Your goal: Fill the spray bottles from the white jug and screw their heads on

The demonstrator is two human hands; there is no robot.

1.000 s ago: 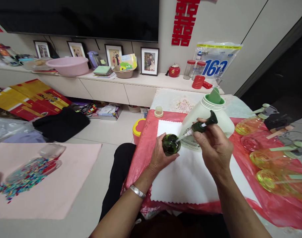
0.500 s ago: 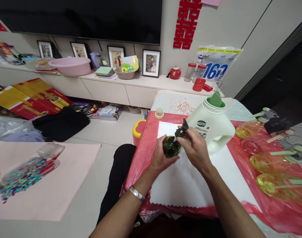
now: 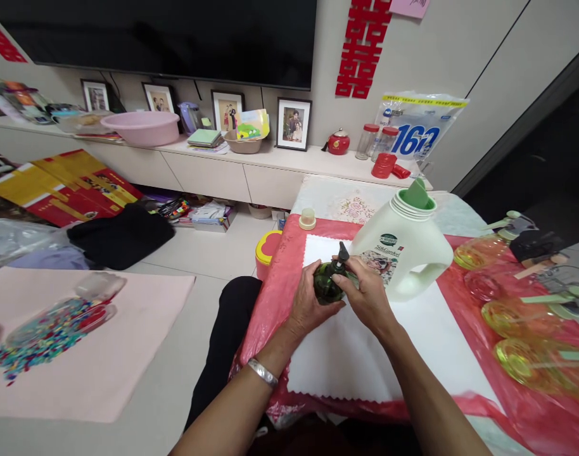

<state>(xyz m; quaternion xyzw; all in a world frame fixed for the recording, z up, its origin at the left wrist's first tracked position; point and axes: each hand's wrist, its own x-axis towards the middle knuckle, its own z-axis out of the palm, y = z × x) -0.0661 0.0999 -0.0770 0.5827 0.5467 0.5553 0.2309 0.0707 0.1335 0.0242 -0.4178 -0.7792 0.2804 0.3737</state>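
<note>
- Two hands are busy with one small vessel: my left hand (image 3: 305,301) is wrapped around the dark green bottle (image 3: 325,290), my right hand (image 3: 369,296) pinches the black pump head (image 3: 341,257) with thumb and fingers.
- A second ago the pump head was off to the right, its tube just reaching the bottle's mouth; now it sits at the mouth and the tube is out of sight.
- I judge that the insertion is done and the two parts are together; whether the collar's thread has caught, I cannot tell.
- Beneath my grip lies the white mat (image 3: 351,354); whether the bottle rests on it or hangs above is hidden.
- Just beyond my right hand stands the pale green jug (image 3: 403,250), a green funnel (image 3: 417,195) in its neck.
- Farther off, a small cap (image 3: 307,220) sits on the red cover (image 3: 265,339), and yellow bottles (image 3: 515,361) lie to the right.
</note>
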